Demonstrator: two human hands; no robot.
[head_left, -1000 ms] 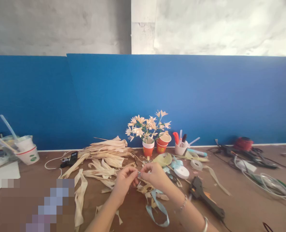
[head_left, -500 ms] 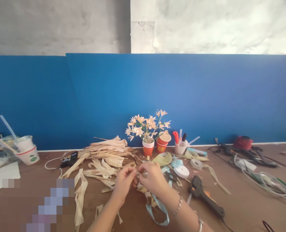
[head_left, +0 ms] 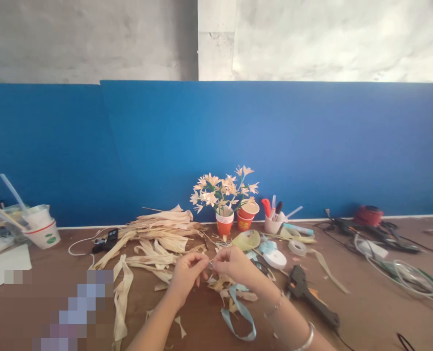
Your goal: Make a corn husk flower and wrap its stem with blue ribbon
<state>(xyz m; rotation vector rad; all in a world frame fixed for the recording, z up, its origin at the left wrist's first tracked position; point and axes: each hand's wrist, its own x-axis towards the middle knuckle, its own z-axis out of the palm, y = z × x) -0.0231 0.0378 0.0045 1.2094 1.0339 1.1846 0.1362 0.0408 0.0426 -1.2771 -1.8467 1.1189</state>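
My left hand (head_left: 189, 274) and my right hand (head_left: 232, 267) meet above the table, fingertips pinched close together. Between them is something thin and pale, too small to name. Below my right hand lie scraps of dried husk (head_left: 221, 287) and a looped light-blue ribbon (head_left: 242, 312). Left of my hands spreads a heap of dried corn husks (head_left: 161, 229). Just beyond, pale husk flowers (head_left: 219, 190) on green stems stand in a stack of red-and-white paper cups (head_left: 224, 225).
A black glue gun (head_left: 309, 297) lies right of my right arm. Behind it are a white ribbon roll (head_left: 274, 259), a tape roll (head_left: 297, 248) and a cup of pens (head_left: 273, 223). Cables (head_left: 402, 278) tangle at far right. A white cup (head_left: 43, 235) stands at far left.
My right hand has shifted slightly right, opening a small gap between the fingertips of both hands. My right forearm has swung a little right. The things on the table have stayed put.
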